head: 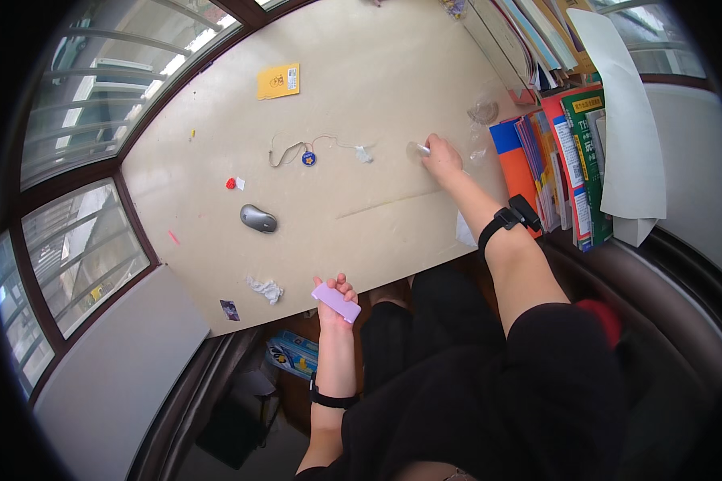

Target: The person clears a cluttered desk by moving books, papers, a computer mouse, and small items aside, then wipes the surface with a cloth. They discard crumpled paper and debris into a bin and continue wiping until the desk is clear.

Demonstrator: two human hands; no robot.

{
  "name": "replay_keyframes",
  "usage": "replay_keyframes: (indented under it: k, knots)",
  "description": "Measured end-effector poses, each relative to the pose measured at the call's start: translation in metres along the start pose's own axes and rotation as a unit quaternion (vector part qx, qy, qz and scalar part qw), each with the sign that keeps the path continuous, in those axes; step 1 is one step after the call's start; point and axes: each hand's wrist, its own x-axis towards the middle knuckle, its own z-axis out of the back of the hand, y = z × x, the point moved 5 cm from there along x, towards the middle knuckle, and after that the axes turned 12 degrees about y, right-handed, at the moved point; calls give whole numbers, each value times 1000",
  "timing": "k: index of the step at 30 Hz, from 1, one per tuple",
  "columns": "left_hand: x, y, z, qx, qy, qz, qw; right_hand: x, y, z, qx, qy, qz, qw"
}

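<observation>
My left hand (335, 315) is turned palm up at the table's front edge. Its fingers curl around a flat lilac rectangular case (337, 302), which lies across the palm. On the right side of the table, my right hand (444, 161) grips a small clear cylindrical object (420, 150), partly hidden by the fingers; its exact kind is hard to tell. To the left of that hand lie a crumpled white scrap (364, 154) and a cord with a round blue pendant (308, 158) bearing a yellow star. A grey computer mouse (258, 218) rests farther left.
Books and folders (583, 162) stand along the right edge, near clear plastic pieces (482, 112). A yellow booklet (278, 82) lies towards the back. Crumpled tissue (266, 290), a small picture card (229, 310) and a red bit (231, 183) are on the left of the beige table (385, 240).
</observation>
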Motion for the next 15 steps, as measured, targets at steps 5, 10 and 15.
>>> replay_keyframes:
  k: [5, 10, 15]
  knots:
    - [-2, 0, -1, 0, 8, -3, 1000, 0, -7, 28, 217, -87, -9, 972]
    - [0, 1, -1, 17, -26, -23, 999, 11, -76, 56, 277, -341, -177, 881]
    - [-3, 5, -18, 34, 39, -27, 998, 29, -88, 53, 201, -194, -209, 937]
